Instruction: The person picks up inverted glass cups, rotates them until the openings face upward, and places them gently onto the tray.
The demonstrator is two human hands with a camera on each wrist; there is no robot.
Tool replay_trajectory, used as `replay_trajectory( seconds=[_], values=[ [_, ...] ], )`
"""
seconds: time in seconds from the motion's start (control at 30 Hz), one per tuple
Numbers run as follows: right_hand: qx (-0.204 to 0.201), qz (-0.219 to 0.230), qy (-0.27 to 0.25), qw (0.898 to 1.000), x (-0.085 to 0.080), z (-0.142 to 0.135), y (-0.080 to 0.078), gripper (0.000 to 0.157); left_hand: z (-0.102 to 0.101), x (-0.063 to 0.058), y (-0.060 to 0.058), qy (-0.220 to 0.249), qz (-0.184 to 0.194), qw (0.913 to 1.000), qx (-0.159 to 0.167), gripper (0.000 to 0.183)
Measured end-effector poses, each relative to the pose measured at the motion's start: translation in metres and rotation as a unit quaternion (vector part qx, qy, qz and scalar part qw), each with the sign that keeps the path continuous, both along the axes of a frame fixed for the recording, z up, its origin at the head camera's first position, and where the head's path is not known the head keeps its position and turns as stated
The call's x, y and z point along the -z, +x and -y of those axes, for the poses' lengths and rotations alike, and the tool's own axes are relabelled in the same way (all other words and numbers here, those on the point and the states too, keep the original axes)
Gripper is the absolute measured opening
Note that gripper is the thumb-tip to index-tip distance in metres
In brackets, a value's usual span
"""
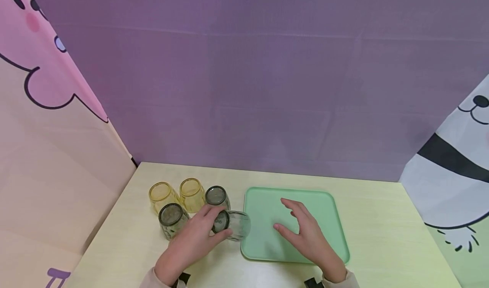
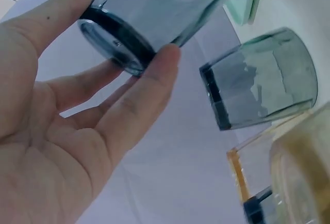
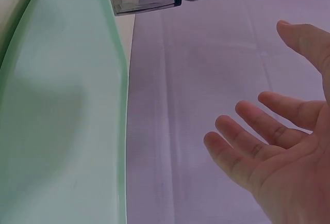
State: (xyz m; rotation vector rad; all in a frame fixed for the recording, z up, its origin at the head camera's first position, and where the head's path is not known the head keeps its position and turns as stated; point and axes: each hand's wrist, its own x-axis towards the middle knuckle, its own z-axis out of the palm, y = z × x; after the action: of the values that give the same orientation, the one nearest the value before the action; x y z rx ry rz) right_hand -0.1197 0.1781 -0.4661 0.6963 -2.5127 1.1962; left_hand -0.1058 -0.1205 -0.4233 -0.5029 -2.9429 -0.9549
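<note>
Five drinking tumblers are present: three smoky grey, two amber. The held grey tumbler (image 1: 239, 227) is tipped onto its side in the grip of the left hand (image 1: 196, 235), its rim overlapping the left edge of the mint-green tray (image 1: 263, 245) in the head view. Thumb and fingers pinch it at the thick base; this hold probably keeps the rim free and the tumbler easy to rotate. The right hand (image 1: 307, 233) is above the tray, fingers spread and holding nothing; its placement facing the rim appears suited to steadying the glass.

Four tumblers stand base up on the counter (image 1: 389, 237): the left amber tumbler (image 1: 160, 192), the right amber tumbler (image 1: 192, 193), the rear grey tumbler (image 1: 216, 195) and the front grey tumbler (image 1: 172, 216). Inversion likely provides a wide, stable footing and presents the narrow base to the fingers.

Containers: the held tumbler shows no contents through its transparent wall. The inverted tumblers cannot retain liquid in this attitude. The tray is shallow, with rounded corners and a raised rim, and lies flat beside the group
</note>
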Motion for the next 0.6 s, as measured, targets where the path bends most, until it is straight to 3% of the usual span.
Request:
replay_trajectory(
  seconds=[0.13,0.23,0.4,0.6],
  values=[
    [-0.017,-0.002,-0.026,1.000,0.000,0.000,-0.001,0.059,-0.002,0.002,0.003,0.061,-0.007,0.9981,-0.006,0.052],
    [-0.024,0.002,-0.043,0.999,0.000,0.001,0.000,0.059,-0.003,0.004,0.004,0.123,0.011,0.9923,-0.008,0.050],
    [-0.049,0.022,-0.090,0.994,-0.002,0.003,0.001,0.058,-0.006,0.006,0.004,0.237,0.061,0.9696,-0.011,0.049],
    [-0.090,0.067,-0.147,0.983,-0.004,0.004,0.003,0.056,-0.008,0.011,0.005,0.317,0.086,0.9443,-0.017,0.050]
  ],
)
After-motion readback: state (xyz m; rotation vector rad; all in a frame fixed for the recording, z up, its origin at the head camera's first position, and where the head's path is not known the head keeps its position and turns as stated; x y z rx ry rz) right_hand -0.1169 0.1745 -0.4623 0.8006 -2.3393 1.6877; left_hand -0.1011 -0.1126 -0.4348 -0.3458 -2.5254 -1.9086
